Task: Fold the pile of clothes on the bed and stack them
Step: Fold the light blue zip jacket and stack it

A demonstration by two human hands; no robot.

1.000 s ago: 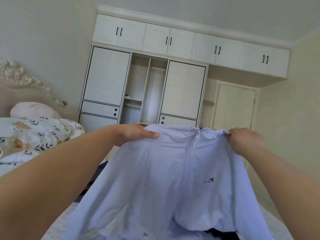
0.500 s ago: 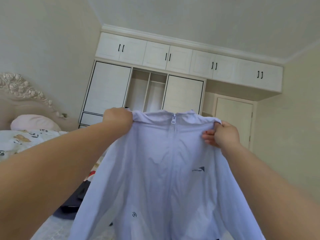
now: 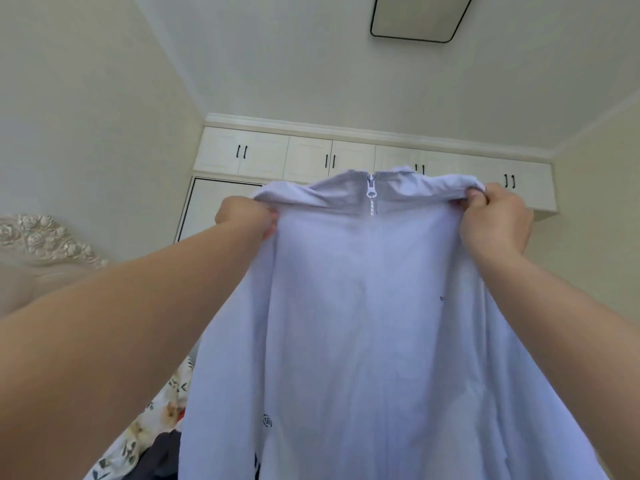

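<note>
Jacket (image 3: 363, 323) lifted higher than a second ago, collar now up against the upper cabinets (image 3: 263, 157); view tilted toward the ceiling.
Left hand (image 3: 247, 218) and right hand (image 3: 495, 220) each grip a shoulder, fingers curled into the cloth, left fingertips hidden. Zipper (image 3: 371, 195) closed. Hem cut off below; bed (image 3: 156, 410) and dark clothes (image 3: 162, 455) mostly hidden.

The jacket (image 3: 363, 323) is showing as thin, smooth, matt pale-lilac cloth, creasing softly, with a shiny silvery zip pull (image 3: 371, 194) at its collar. The cupboards (image 3: 308, 157) are looking smooth and matt white with dark handles, while the bed cover (image 3: 149, 424) is appearing as printed floral cloth.
</note>
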